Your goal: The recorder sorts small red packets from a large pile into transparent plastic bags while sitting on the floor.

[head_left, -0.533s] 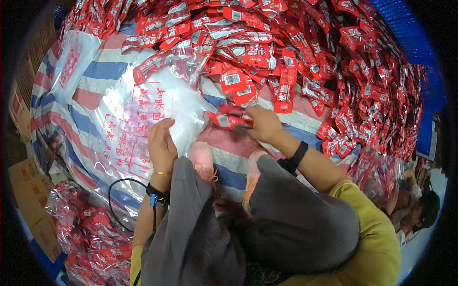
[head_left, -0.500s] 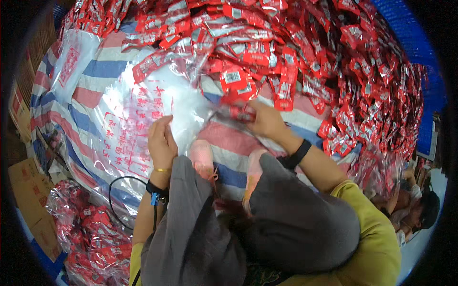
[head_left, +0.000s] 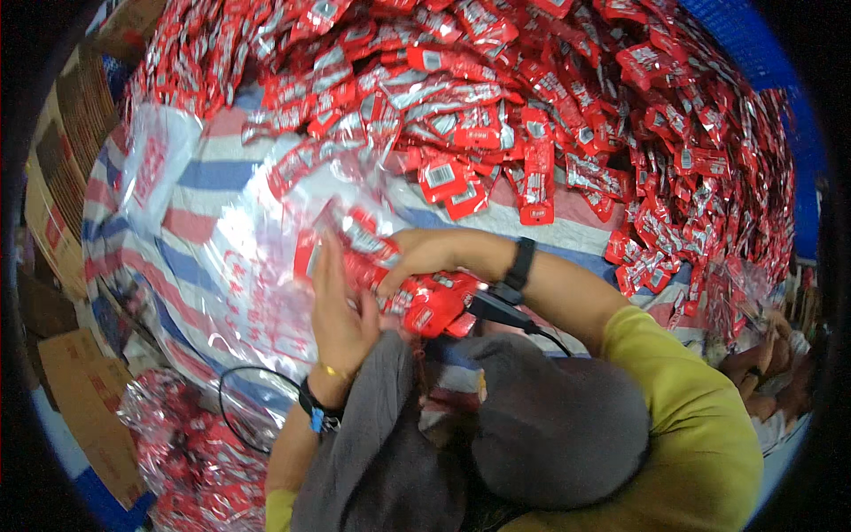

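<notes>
A loose bunch of small red foil packets (head_left: 430, 306) lies between my two hands above my knees. My right hand (head_left: 425, 257) reaches over the bunch from the right, its fingers bent round the packets. Along the left side, my left hand (head_left: 337, 306) holds the bunch between its long, straightened fingers and its thumb. Some fingertips are hidden by the packets. Just past my left hand, a clear plastic bag (head_left: 257, 293) with red print is spread on the striped sheet (head_left: 208, 173).
A big heap of red packets (head_left: 567, 89) covers the far and right side. Packed clear bags (head_left: 191, 452) lie at lower left beside a cardboard box (head_left: 89, 390). A blue crate (head_left: 745, 44) stands at far right. Another person (head_left: 767, 372) sits at the right edge.
My right hand has moved left and nearer, bringing red packets to my left hand. The left hand has shifted right and now touches the bunch. The whole view has shifted slightly.
</notes>
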